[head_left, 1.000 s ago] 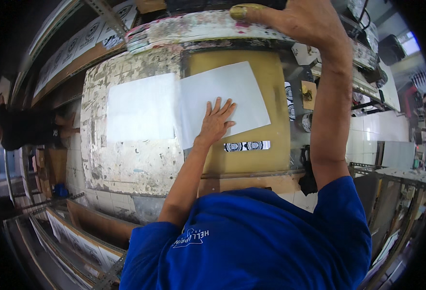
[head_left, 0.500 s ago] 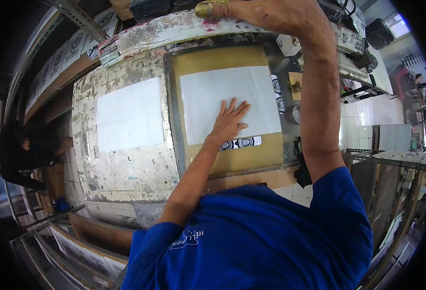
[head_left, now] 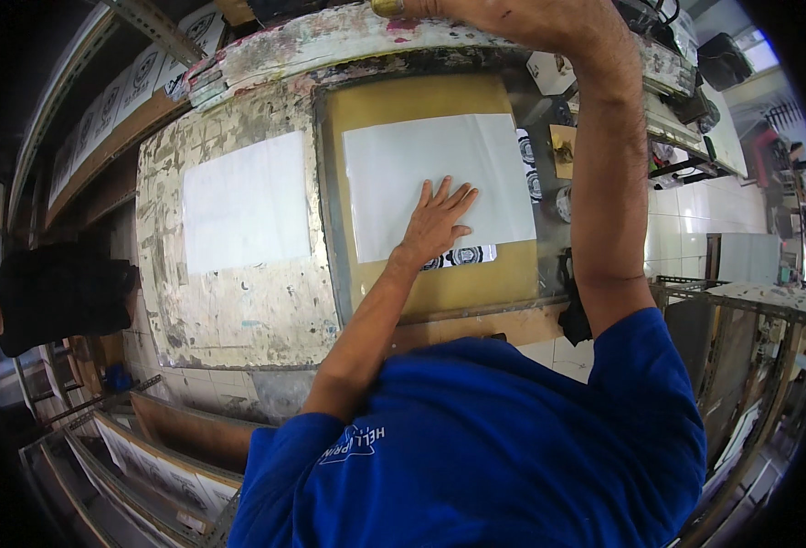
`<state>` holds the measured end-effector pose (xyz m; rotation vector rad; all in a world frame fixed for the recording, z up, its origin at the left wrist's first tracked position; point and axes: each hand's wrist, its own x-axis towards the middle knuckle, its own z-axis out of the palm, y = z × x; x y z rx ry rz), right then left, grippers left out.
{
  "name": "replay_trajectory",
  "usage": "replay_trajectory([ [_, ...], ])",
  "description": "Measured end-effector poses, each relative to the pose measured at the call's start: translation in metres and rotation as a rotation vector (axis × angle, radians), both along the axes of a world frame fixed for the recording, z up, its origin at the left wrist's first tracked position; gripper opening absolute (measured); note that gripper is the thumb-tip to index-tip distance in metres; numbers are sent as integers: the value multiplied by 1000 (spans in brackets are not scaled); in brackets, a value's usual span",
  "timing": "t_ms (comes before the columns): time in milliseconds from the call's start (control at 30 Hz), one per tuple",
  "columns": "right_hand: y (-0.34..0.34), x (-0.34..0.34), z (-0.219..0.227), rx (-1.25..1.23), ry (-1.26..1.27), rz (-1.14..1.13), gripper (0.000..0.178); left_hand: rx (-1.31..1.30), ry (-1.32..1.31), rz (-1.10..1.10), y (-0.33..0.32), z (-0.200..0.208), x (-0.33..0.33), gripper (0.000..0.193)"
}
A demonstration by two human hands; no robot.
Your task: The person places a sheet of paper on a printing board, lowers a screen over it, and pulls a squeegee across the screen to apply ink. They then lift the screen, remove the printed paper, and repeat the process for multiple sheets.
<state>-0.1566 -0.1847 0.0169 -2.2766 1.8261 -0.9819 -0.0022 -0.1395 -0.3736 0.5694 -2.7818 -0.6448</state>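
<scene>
Left hand (head_left: 440, 219) lay flat, fingers spread, on the white sheet (head_left: 430, 178); right hand (head_left: 513, 14) gripped the raised paint-crusted frame (head_left: 330, 41) above the worn table (head_left: 229, 301).

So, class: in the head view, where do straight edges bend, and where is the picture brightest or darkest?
Head view: fisheye bends the worn table edges near the rim; corners are black; the white sheet under the left hand is evenly lit; daylight glares top right; the right hand is cropped.
</scene>
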Motion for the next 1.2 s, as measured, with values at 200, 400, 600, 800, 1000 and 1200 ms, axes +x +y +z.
replay_trajectory([
  [200, 3, -1, -10, -182, 71, 56, 50, 17, 105, 45, -2, 7, 6, 76],
  [400, 36, 20, -17, 32, 118, -44, 48, 395, 808, 444, -12, 90, 49, 102],
  [600, 96, 34, -112, -207, 208, -82, 42, 720, 1380, 672, 9, 160, 112, 123],
  [800, 126, 50, -181, 80, -96, -42, 33, 869, 926, 787, 64, 56, 168, 108],
  [1000, 117, 45, -273, 502, -232, -10, 42, 260, 582, 762, 76, -6, 184, 95],
  [1200, 127, 62, -316, 422, 204, -62, 76, 49, 321, 783, 77, -6, 188, 85],
])
